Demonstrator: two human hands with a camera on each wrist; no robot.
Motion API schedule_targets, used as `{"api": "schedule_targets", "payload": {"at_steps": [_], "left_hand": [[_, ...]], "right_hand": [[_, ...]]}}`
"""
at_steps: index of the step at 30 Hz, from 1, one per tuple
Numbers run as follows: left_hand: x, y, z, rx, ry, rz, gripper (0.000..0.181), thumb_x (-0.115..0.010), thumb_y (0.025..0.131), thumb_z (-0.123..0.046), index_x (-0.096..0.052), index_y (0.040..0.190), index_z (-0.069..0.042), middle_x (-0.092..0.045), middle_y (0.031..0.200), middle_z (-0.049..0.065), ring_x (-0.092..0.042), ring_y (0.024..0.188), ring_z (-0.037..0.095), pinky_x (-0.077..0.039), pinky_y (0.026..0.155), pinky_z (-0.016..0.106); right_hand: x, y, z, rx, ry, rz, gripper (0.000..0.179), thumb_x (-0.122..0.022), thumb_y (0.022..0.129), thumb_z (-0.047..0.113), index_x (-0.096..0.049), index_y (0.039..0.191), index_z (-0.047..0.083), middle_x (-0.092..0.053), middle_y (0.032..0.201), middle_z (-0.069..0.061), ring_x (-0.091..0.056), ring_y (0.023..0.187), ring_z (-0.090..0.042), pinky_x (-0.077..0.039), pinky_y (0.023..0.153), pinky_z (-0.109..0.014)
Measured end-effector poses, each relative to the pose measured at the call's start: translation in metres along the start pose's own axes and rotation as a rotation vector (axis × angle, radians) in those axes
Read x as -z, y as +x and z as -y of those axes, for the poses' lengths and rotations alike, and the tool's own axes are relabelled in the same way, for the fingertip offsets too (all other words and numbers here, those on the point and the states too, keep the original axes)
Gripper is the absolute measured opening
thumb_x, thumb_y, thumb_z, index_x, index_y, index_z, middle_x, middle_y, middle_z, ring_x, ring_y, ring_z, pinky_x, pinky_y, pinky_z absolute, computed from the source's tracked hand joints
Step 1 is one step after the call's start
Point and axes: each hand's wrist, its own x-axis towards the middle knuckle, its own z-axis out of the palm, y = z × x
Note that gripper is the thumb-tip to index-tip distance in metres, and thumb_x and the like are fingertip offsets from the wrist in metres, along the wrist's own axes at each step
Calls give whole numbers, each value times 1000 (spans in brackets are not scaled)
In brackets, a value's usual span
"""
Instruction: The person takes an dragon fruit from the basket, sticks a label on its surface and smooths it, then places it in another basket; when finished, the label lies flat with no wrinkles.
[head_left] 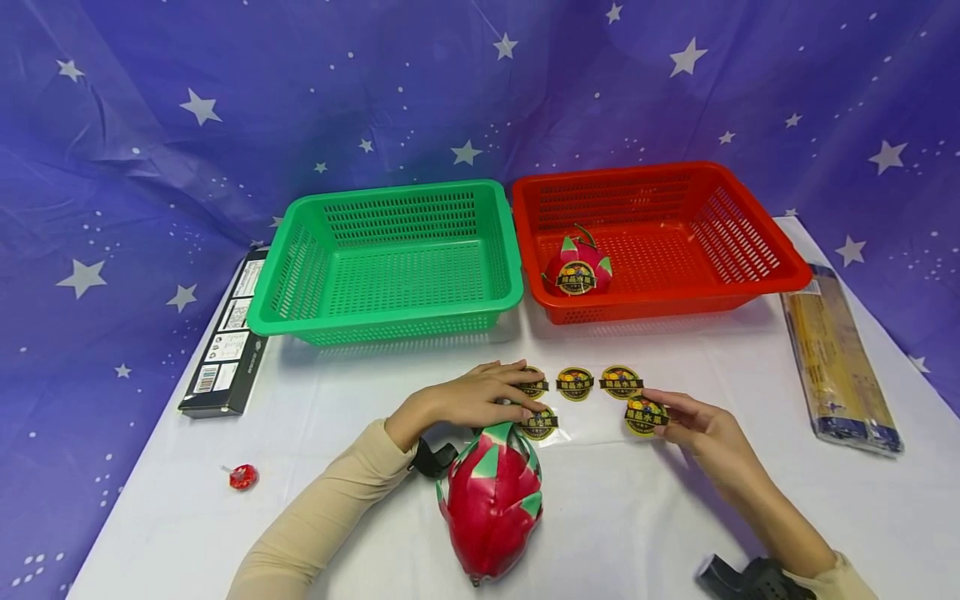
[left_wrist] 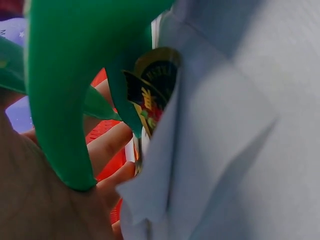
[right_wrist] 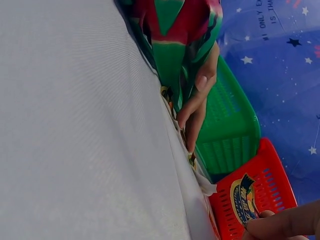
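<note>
My right hand pinches a round black-and-gold sticker by its edge, also seen in the right wrist view as a lifted sticker. With fingers spread and fairly straight, my left hand rests on the clear sticker sheet, its fingertips partly covering two stickers on the left. More stickers of the same kind, including one sticker in the top row, lie on the sheet. Just below the left hand lies a red dragon fruit with green leaf tips, its stem end near the palm.
Behind the sheet stand a green basket and a red basket. A dragon fruit bearing a sticker sits in the red one. A black box and a red wrapped candy lie left; a long clear packet lies right.
</note>
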Motion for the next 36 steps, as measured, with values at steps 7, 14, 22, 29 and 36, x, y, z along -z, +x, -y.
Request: {"api": "schedule_targets", "payload": {"at_steps": [7,14,22,29,36], "left_hand": [[-3,0,5,-44,-69,-74,40,-49,91,-34,-51,130,-22,-37,144,-2,-19,140,21,-14,112,47],[-6,-6,6,-22,-227,-258,51,-58,87,-30,-44,134,-18,-43,139,1,-28,136,23,-27,109,43],[-4,-37,-12,136,-372,-541,45,-53,91,-30,-44,132,-13,-49,133,7,-44,125,20,-36,102,44],[-12,-65,-40,335,-577,-617,47,-58,88,-30,-42,129,-14,-53,125,12,-52,115,27,-44,92,44],[-27,-86,-61,535,-686,-552,71,-65,79,-42,-33,136,-13,-47,127,12,-51,114,28,-49,84,44]], "right_hand": [[-2,-4,5,-1,-34,15,46,-65,80,7,-53,124,2,-55,107,30,-52,95,13,-43,77,-7],[-11,-9,9,96,-81,63,38,-64,82,10,-58,119,2,-59,106,24,-54,96,10,-43,78,-9],[-31,-21,20,223,-56,148,29,-63,82,6,-63,111,5,-62,108,11,-55,100,6,-45,80,-11],[-48,-32,32,248,50,266,28,-63,82,6,-63,110,3,-63,107,6,-60,96,-2,-47,78,-15],[-62,-38,40,183,103,337,25,-63,83,10,-66,107,3,-66,103,4,-61,92,-5,-50,75,-19]]}}
